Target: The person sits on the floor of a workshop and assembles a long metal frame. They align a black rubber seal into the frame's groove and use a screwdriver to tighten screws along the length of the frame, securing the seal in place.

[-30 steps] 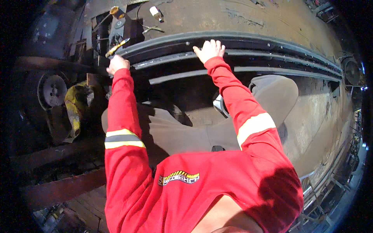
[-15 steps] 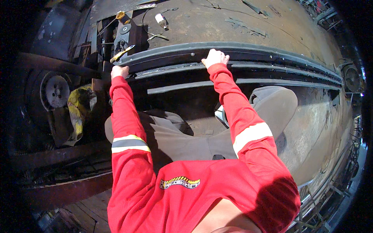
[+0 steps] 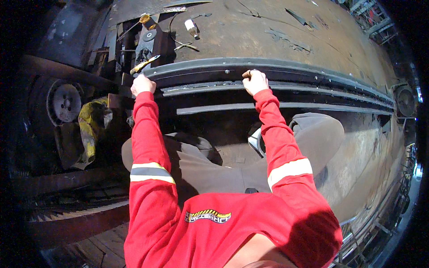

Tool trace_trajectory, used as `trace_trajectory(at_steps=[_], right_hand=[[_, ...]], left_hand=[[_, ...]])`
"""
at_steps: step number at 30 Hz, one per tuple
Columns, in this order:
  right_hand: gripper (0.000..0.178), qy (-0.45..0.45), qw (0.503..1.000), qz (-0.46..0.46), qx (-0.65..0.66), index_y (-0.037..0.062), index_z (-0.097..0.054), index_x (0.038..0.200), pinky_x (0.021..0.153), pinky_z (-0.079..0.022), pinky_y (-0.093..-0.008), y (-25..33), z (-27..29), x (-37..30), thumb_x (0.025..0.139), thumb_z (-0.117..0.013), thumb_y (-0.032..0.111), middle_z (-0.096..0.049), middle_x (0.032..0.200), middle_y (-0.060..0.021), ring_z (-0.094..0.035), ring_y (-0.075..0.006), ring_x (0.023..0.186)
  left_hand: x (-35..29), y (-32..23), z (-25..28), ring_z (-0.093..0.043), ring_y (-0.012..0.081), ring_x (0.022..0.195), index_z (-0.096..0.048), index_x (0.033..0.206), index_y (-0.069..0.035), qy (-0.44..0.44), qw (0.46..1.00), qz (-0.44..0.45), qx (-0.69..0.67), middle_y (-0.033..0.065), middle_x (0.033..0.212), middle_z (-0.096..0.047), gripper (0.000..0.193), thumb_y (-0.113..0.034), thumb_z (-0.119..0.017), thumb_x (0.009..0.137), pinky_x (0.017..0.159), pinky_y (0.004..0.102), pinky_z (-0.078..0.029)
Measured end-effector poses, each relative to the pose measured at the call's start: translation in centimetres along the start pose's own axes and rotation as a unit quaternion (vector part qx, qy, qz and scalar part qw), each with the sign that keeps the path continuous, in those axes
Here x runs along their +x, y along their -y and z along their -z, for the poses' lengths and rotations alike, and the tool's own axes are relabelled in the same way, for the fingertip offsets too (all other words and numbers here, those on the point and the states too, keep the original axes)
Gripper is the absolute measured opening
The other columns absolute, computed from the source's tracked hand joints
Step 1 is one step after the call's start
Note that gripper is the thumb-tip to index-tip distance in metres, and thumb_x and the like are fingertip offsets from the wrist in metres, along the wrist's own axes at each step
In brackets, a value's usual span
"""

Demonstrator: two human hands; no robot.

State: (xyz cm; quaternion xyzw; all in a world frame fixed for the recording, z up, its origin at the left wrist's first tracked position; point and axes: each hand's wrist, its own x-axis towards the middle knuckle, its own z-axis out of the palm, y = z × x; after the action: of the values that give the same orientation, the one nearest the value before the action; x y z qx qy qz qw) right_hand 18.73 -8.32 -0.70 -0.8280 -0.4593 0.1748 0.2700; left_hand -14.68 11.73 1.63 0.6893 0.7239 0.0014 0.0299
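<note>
Several long dark steel bars with grey edges run side by side from left to right in front of me. At the left end of the farthest bar (image 3: 201,66), my left hand (image 3: 143,84) is closed, with its fingers curled out of sight. My right hand (image 3: 256,81) is also closed, thumb toward the left, over the dark side of that bar, just right of a small bolt head (image 3: 227,71). Whether either hand grips the bar is hidden. The nearest bar (image 3: 214,108) lies below my hands, above my knees. A paintbrush (image 3: 145,65) rests just beyond my left hand.
Beyond the bars are an amber pot (image 3: 146,21), a dark disc (image 3: 149,35) and a white-and-brown bottle (image 3: 191,28). A round metal wheel (image 3: 65,102) and a yellow stained cloth (image 3: 90,123) stand at left. Thin metal scraps (image 3: 288,39) lie on the floor (image 3: 250,35).
My right hand has drawn slightly toward me from the far bar's upper edge and its fingers have curled in. My left hand stays near the bar's end. The whole view has shifted slightly.
</note>
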Motion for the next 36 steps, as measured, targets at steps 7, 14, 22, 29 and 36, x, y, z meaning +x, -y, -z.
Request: trace_trajectory(at_steps=[7, 14, 22, 29, 36], right_hand=[[0.015, -0.005, 0.998, -0.045, 0.036, 0.0072, -0.061, 0.078, 0.074, -0.049, -0.0386, 1.3, 1.0, -0.2, 0.065, -0.068, 0.006, -0.065, 0.084, -0.0143, -0.063, -0.0309, 0.084], [0.018, -0.067, 0.987, 0.063, 0.129, 0.0065, -0.06, 0.078, 0.074, -0.049, -0.0366, 4.0, 1.0, -1.9, 0.063, -0.068, 0.003, -0.06, 0.082, -0.0119, -0.061, -0.0278, 0.08], [0.02, -0.175, 0.964, 0.105, 0.169, 0.0062, -0.064, 0.083, 0.069, -0.049, -0.0348, 3.0, -1.7, -1.6, 0.065, -0.071, 0.005, -0.062, 0.084, -0.0111, -0.062, -0.0275, 0.076], [0.022, -0.204, 0.974, 0.094, 0.042, 0.012, -0.066, 0.079, 0.072, -0.044, -0.0364, 4.0, -3.8, -2.6, 0.063, -0.078, 0.021, -0.065, 0.083, -0.003, -0.056, -0.0274, 0.075], [0.025, -0.215, 0.972, 0.089, 0.021, 0.0111, -0.064, 0.075, 0.072, -0.041, -0.0358, 3.8, -4.1, -2.5, 0.06, -0.08, 0.024, -0.066, 0.079, -0.0039, -0.056, -0.0269, 0.072]], left_hand=[[-1.8, -1.8, -0.2, -0.067, 0.0265, 0.077, -0.069, 0.078, -0.011, -0.114, 0.967, -0.148, 0.173, 0.0095, 0.081, -0.069, 0.009, -0.01, -0.061, 0.073, 0.076, 0.0399, -0.046], [-2.0, -1.7, 0.0, -0.066, 0.0282, 0.082, -0.069, 0.08, -0.01, -0.077, 0.977, -0.12, 0.159, 0.0123, 0.084, -0.068, 0.013, -0.018, -0.059, 0.078, 0.08, 0.0399, -0.044], [-3.9, -1.5, 4.3, -0.066, 0.0323, 0.081, -0.07, 0.087, -0.004, -0.083, 0.989, -0.066, -0.103, 0.0186, 0.084, -0.067, 0.029, -0.029, -0.065, 0.073, 0.073, 0.0394, -0.051], [-9.9, -8.6, 1.3, -0.064, 0.0281, 0.063, -0.068, 0.081, 0.0, 0.04, 0.908, -0.321, -0.265, 0.0162, 0.069, -0.064, 0.025, -0.024, -0.064, 0.076, 0.061, 0.0346, -0.049], [-11.2, -13.7, -0.4, -0.064, 0.0322, 0.069, -0.068, 0.087, -0.003, 0.183, 0.891, -0.314, -0.272, 0.0171, 0.073, -0.065, 0.037, -0.037, -0.055, 0.084, 0.064, 0.0383, -0.049]])
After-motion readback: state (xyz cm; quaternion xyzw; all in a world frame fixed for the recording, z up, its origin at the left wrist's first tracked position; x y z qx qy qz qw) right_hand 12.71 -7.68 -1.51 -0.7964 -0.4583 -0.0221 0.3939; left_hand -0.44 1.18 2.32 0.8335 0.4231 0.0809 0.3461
